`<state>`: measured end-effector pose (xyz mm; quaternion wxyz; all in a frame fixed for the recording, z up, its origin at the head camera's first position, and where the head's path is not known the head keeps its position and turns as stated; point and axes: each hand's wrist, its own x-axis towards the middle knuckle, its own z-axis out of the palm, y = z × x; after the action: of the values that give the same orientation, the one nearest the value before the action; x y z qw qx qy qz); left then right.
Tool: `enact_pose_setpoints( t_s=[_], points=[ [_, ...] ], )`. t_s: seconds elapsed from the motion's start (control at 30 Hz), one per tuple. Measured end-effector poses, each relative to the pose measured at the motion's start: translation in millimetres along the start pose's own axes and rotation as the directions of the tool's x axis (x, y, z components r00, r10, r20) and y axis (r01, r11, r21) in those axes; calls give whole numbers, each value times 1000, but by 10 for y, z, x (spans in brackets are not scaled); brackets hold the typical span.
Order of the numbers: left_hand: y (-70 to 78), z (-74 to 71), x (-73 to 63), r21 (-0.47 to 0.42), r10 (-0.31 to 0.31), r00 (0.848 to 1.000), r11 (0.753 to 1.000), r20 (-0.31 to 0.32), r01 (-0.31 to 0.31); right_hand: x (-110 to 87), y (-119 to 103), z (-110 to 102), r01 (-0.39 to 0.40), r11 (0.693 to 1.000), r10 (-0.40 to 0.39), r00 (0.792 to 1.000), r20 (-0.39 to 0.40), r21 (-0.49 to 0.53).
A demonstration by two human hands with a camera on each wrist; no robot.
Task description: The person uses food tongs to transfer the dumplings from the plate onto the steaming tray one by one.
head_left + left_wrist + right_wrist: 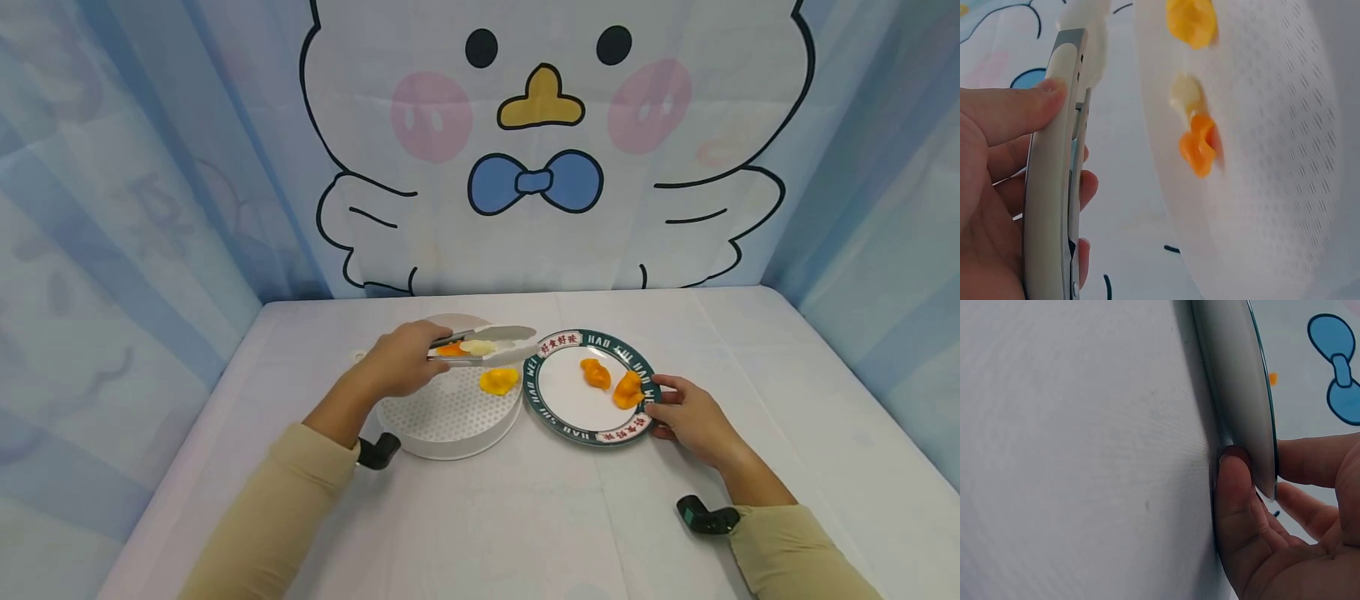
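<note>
While gripping tongs point(1050, 181) in left hand point(405, 358), aims them lengthwise toward plate point(562, 387) above adjacent tray point(435, 408); pinches plate's rim point(534, 398) in right hand point(693, 425).

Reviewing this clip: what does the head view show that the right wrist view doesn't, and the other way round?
Only the head view: the left hand holding the tongs, the perforated white tray with its yellow piece, pale piece and orange piece.

Only the right wrist view: the pale underside of the plate, seen nearly edge-on. An orange patch past its edge is too small to identify.

Both: the plate, the right hand with its fingers at the rim, and the backdrop's blue bow tie.
</note>
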<state>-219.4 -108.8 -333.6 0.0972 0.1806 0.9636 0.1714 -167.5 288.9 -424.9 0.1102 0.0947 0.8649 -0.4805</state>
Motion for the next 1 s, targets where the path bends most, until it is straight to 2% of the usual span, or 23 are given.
enact_pose_setpoints(
  t_s=[0.23,0.6,1.0],
  points=[
    [168,100,160,56,81,997,995,-7,-80,-7,-7,8,-7,1000,7,1000,0,5],
    [446,226,443,116,106,992,987,71,-114,-25,-8,16,0,1000,0,1000,-8,9],
    [538,316,645,139,115,988,982,103,-128,-33,-18,6,3,1000,-3,1000,-8,9]
  ],
)
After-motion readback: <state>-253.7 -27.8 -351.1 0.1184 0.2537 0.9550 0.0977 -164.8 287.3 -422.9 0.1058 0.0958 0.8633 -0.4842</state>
